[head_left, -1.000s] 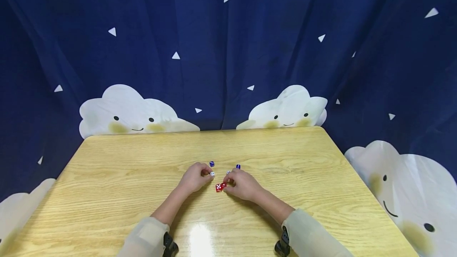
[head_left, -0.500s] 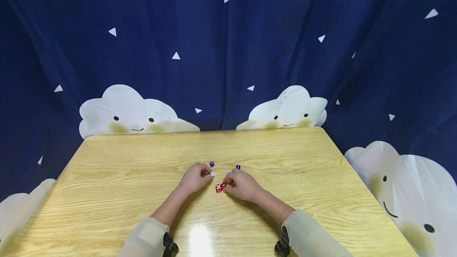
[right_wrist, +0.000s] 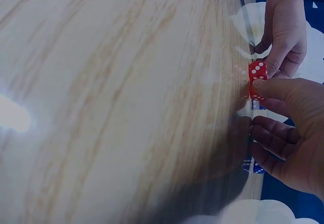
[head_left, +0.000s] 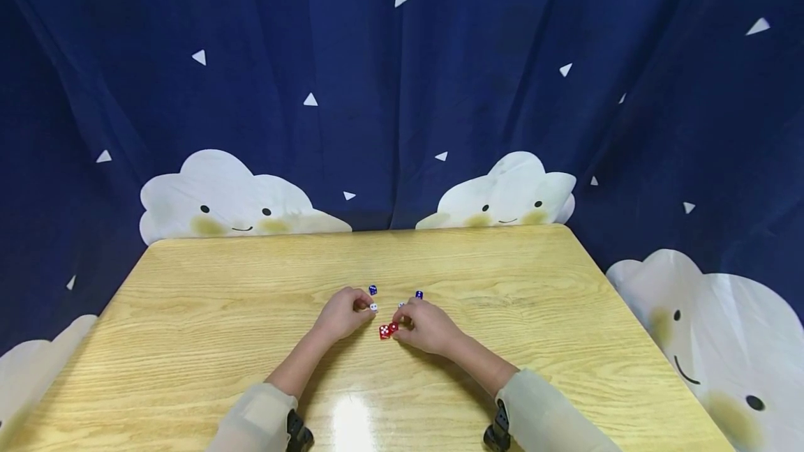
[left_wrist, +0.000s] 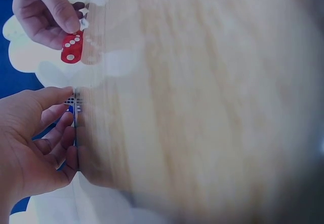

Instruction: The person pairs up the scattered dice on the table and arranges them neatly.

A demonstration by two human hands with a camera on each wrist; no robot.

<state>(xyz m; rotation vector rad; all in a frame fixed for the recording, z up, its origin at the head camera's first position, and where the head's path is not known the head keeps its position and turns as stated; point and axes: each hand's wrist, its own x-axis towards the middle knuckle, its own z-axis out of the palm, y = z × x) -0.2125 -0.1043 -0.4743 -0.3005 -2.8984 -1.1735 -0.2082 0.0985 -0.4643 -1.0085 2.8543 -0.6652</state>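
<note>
On the wooden table (head_left: 239, 347), nothing has visibly shifted this past second: the left hand (head_left: 342, 313) pinches a white die (head_left: 373, 307), the right hand (head_left: 429, 326) a red die (head_left: 393, 327) beside its twin (head_left: 384, 332) (five pips showing) — likely a steadying pause.

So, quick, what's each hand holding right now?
Left hand: closed, pinching a white die.
Right hand: closed, pinching a red die.
</note>
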